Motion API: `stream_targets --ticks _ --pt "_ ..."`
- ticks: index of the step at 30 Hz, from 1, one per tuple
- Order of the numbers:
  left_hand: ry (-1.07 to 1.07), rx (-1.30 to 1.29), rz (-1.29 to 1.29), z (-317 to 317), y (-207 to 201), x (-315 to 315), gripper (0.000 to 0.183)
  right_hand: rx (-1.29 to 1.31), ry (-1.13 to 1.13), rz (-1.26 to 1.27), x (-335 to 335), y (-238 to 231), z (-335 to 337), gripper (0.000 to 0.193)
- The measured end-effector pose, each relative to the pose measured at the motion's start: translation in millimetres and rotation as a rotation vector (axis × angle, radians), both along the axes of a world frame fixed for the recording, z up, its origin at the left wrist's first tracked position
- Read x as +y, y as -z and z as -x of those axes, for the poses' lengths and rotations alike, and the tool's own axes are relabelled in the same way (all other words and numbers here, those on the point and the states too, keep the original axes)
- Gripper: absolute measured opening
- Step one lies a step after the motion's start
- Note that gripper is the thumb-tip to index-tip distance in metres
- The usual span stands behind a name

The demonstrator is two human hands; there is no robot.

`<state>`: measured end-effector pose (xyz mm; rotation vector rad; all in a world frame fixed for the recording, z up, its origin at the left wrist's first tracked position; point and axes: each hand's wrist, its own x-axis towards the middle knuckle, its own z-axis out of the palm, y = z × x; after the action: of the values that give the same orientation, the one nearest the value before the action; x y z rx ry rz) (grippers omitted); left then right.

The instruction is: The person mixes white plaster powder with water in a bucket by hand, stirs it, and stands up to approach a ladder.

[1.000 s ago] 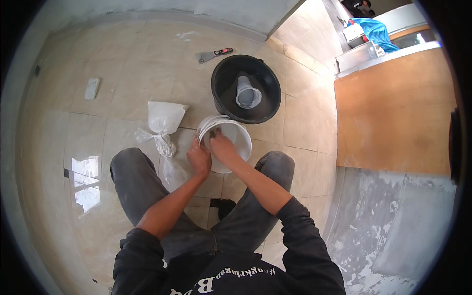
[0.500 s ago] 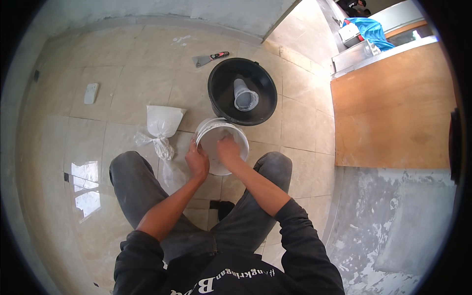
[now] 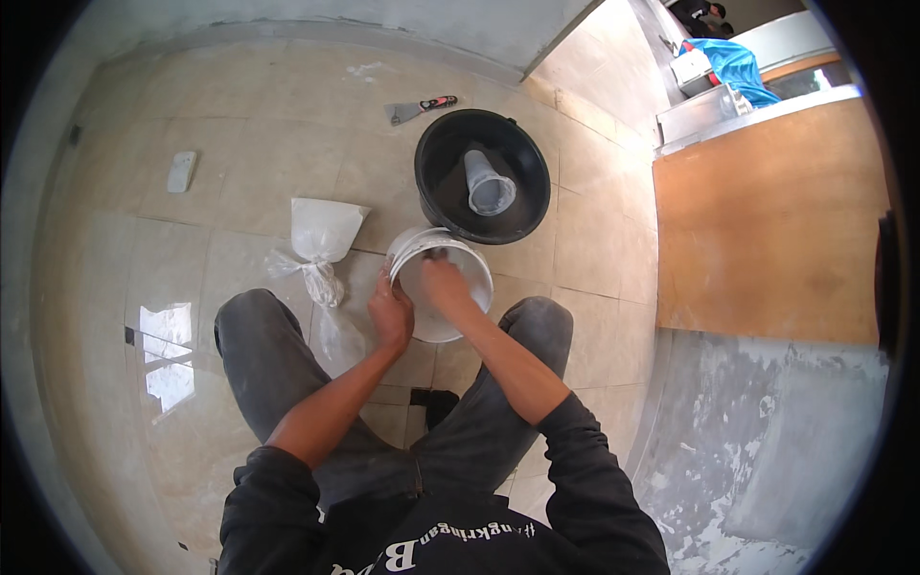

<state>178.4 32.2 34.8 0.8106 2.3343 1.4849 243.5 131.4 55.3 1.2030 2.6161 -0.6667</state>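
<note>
Between my knees a white plastic bucket (image 3: 487,290) leans a little, its mouth toward me. My left hand (image 3: 391,314) grips its left rim, fingers outside and thumb near the edge. My right hand (image 3: 445,281) reaches down inside, closed; something dark shows at its fingers, too small and blurred to name. Touching the bucket's far side is a black round tub (image 3: 441,196), where a clear plastic cup (image 3: 490,192) with greyish residue lies tilted. A tied white plastic bag (image 3: 326,230) rests on the floor left of the bucket.
Beyond the tub lies a putty knife (image 3: 422,109) with a black and red handle. A small white block (image 3: 182,172) is on the tiles at far left. To the right stand a wooden panel (image 3: 767,220) and a paint-smeared grey surface (image 3: 747,431). A person (image 3: 698,14) is far off.
My right hand has shifted toward the far left part of the bucket's inside. The left hand keeps its hold on the rim. The whole view has moved slightly.
</note>
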Motion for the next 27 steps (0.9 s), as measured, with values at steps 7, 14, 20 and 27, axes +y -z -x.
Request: stream_targets --ticks 7,14,20,27 --pt "0.008 -0.033 -0.033 3 2 0 0.034 -0.003 -0.315 0.103 -9 18 1 0.023" --pt "0.0 -0.02 0.002 2 6 -1 0.034 -0.154 0.052 -0.142 -2 -6 7 0.017" --pt "0.009 0.013 -0.014 2 3 -1 0.035 -0.32 -0.194 0.137 -5 16 -13 0.018" --pt "-0.003 0.039 -0.05 1 13 -4 0.035 -0.164 0.026 -0.03 3 -35 2 0.022"
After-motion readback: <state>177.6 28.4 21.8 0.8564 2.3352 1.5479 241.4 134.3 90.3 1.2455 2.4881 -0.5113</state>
